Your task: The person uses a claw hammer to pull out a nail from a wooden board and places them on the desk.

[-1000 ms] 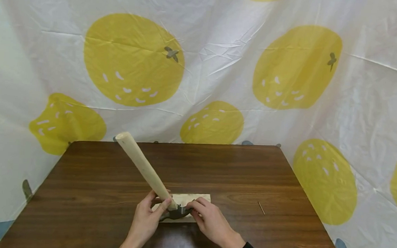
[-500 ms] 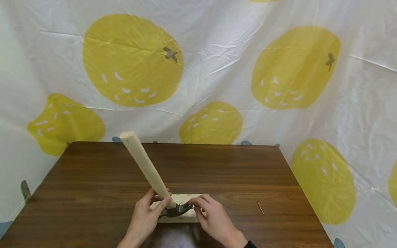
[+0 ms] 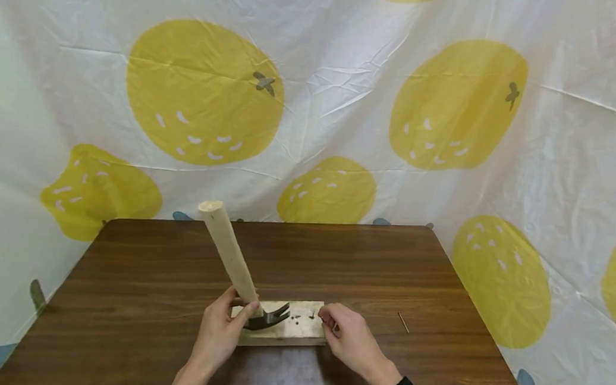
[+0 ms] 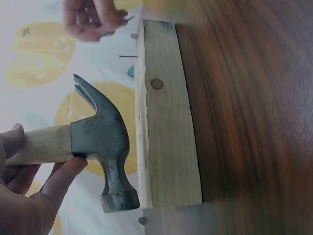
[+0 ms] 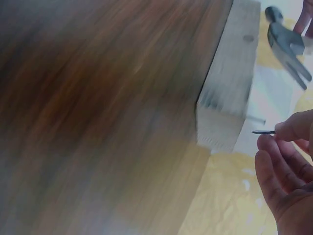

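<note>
My left hand [image 3: 218, 329] grips a claw hammer [image 3: 228, 252] low on its pale wooden handle, close to the dark head. The hammer head [image 4: 105, 129] hovers beside the block's top face, claw toward the right hand. Between the thumb and fingers of my right hand [image 3: 351, 339] is a nail [image 5: 264, 131], its point sticking out. A wooden block [image 3: 298, 334] lies on the table under both hands. One nail [image 4: 128, 56] stands upright in the block near its right end. Several small dark marks dot the block's top.
Another nail [image 3: 403, 322] lies on the brown wooden table [image 3: 134, 299], right of the right hand. A white cloth [image 3: 335, 105] with yellow fruit prints hangs behind and at both sides of the table.
The hammer has come more upright, its head moving left and away from the right hand. My right hand has drawn back to the right from the claw, uncovering the block's top and standing nail.
</note>
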Action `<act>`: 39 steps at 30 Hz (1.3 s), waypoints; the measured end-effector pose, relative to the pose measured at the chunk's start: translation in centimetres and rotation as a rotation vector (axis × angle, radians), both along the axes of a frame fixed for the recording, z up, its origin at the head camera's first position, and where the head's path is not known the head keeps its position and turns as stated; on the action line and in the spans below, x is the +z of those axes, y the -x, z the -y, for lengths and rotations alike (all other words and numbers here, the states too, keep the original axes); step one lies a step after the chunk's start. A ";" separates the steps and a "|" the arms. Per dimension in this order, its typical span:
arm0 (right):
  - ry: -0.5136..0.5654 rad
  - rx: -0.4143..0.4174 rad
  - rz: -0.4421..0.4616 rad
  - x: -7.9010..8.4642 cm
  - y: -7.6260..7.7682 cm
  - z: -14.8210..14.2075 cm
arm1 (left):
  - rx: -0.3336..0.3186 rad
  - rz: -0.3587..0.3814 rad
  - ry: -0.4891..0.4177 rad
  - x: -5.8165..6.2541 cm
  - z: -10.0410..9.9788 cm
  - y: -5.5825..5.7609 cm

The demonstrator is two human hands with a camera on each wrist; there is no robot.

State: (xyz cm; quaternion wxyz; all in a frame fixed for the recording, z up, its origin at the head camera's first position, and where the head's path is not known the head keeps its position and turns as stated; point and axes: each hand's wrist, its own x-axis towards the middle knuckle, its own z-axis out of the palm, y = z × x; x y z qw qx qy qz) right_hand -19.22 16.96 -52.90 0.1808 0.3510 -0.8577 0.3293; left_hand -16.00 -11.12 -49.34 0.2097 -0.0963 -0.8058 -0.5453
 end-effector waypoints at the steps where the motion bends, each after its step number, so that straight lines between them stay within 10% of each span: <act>1: -0.013 -0.021 0.008 -0.1 0.0 -0.4 | 0.008 -0.008 0.018 0.0 0.1 0.1; 17: -0.230 -0.249 0.150 -2.3 1.4 -6.0 | -0.014 0.088 0.046 -0.2 0.6 0.4; 39: -0.279 -0.476 0.168 -2.1 2.6 -9.3 | -0.039 0.038 0.022 -0.9 0.2 0.7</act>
